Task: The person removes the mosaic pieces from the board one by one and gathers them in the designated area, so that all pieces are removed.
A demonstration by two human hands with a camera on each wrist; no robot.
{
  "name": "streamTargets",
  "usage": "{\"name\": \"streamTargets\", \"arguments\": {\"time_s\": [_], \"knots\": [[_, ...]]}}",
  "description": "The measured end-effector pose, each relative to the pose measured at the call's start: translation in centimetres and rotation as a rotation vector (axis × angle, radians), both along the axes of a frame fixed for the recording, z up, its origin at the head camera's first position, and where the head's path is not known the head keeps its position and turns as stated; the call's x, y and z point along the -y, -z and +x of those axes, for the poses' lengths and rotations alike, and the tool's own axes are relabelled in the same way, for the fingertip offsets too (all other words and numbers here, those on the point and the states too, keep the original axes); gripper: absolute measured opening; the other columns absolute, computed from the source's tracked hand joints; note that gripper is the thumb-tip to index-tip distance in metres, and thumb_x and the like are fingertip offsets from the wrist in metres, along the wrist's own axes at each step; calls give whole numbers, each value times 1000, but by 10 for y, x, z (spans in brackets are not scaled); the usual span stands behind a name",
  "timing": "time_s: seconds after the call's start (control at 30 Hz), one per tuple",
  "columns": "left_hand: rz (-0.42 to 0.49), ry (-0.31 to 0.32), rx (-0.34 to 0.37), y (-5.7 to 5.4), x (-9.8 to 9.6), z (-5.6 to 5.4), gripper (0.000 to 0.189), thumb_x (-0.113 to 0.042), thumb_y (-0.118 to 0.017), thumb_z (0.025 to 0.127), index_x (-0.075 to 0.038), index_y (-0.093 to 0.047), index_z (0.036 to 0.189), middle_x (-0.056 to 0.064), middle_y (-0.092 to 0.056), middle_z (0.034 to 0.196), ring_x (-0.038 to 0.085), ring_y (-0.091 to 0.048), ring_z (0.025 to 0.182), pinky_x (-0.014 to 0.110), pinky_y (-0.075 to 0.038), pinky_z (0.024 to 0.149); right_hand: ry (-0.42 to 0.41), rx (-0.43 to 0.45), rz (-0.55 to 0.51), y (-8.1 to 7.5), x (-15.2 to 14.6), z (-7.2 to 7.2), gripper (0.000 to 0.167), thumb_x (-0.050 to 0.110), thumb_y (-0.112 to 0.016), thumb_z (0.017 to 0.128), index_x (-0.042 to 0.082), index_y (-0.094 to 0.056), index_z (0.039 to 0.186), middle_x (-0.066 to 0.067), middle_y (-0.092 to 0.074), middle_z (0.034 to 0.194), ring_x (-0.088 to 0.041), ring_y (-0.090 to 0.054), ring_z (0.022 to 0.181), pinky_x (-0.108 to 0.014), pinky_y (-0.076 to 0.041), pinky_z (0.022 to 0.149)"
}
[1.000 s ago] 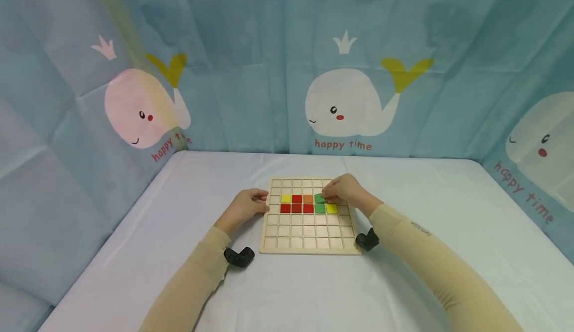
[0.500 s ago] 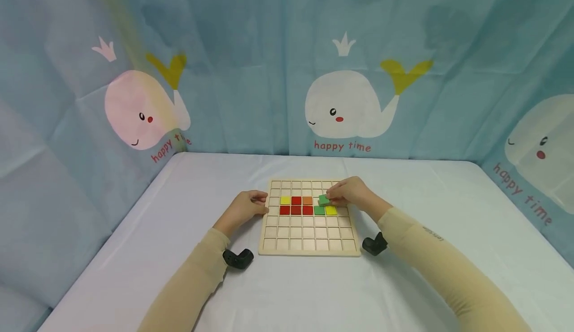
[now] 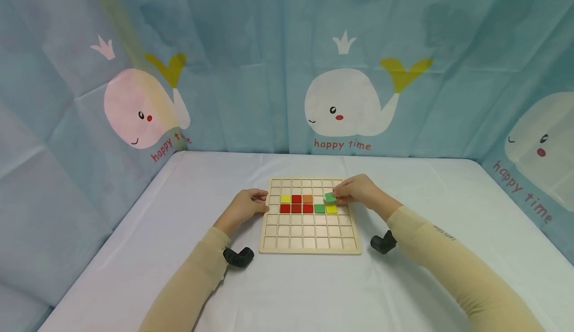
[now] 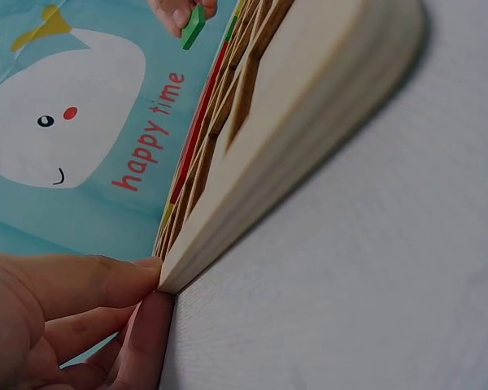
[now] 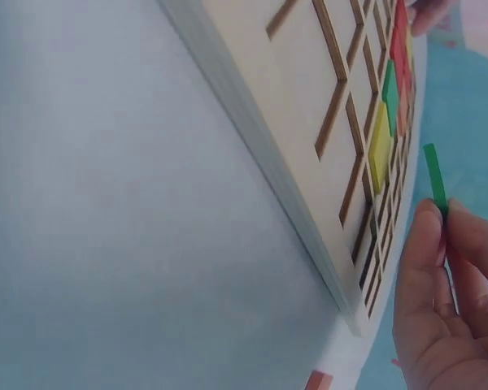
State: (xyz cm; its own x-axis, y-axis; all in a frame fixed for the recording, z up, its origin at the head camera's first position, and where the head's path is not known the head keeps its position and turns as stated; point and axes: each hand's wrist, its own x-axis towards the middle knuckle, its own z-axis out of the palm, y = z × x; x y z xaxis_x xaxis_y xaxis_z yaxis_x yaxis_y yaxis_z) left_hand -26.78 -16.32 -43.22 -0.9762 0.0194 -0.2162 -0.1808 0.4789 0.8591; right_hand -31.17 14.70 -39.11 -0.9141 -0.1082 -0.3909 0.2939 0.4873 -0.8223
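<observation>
"Pinching the green tile between thumb and fingertips, the right hand holds it above the wooden board. Over which part?"

"In the head view it overlaps the cells just behind the yellow tile. The right wrist view turns it edge-on: a thin, flat slab, clear of the grid."

"And the left hand?"

"Fingers curled, gripping the board's left edge at the fingertips; the left wrist view shows smooth pale wood there, with brown-sided recesses."

"Anything only one view gives?"

"A reddish piece near the board's corner, cut off at the bottom of the right wrist view. Behind everything hangs a creased blue curtain."
</observation>
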Motion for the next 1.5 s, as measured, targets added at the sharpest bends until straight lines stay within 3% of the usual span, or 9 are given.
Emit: {"name": "streamTargets", "arguments": {"time_s": [0.47, 0.67, 0.9, 1.17, 1.4, 1.5], "knots": [[-7, 9, 7, 1, 4, -4, 50, -5, -72, 87, -2, -59, 134, 13, -63, 122, 21, -60, 105, 26, -53, 85, -38, -33, 34, -17, -24, 2, 33, 18, -72, 91, -3, -71, 117, 1, -75, 88, -6, -68, 74, -31, -59, 86], [4, 5, 3, 1, 4, -4, 49, -3, -72, 86, -2, -59, 133, 13, -63, 120, 20, -60, 103, 24, -53, 81, -29, -25, 29, -18, -34, 3, 34, 16, -72, 91, -5, -69, 118, 3, -74, 85, -5, -67, 74, -30, -58, 87], [7, 17, -3, 0, -1, -3, 49, -4, -73, 86, -1, -60, 133, 14, -64, 119, 21, -60, 103, 24, -53, 80, -14, -21, 52, -16, -47, 5, 37, 19, -73, 91, -4, -69, 119, -1, -75, 94, -6, -67, 76, -31, -58, 87], [4, 11, -6, -2, 0, -6, 49, -3, -72, 86, -1, -59, 133, 14, -63, 120, 20, -60, 103, 23, -53, 80, 27, -15, -7, -19, -64, 5, 42, 17, -72, 91, -8, -64, 125, 2, -74, 89, -5, -69, 77, -27, -59, 84], [5, 9, 4, 3, 3, -4, 49, -3, -72, 86, -1, -59, 134, 13, -63, 120, 20, -59, 102, 23, -53, 79, 48, -18, 10, -14, -76, 6, 42, 15, -70, 93, -9, -62, 126, -12, -71, 112, -3, -65, 77, -29, -58, 88], [7, 11, 1, 4, 2, -3, 50, -4, -72, 87, -2, -58, 135, 13, -62, 122, 20, -59, 104, 24, -53, 81, 58, -18, 15, -11, -82, 7, 43, 16, -70, 93, -9, -62, 127, -10, -72, 110, -3, -65, 77, -28, -58, 86]]}}
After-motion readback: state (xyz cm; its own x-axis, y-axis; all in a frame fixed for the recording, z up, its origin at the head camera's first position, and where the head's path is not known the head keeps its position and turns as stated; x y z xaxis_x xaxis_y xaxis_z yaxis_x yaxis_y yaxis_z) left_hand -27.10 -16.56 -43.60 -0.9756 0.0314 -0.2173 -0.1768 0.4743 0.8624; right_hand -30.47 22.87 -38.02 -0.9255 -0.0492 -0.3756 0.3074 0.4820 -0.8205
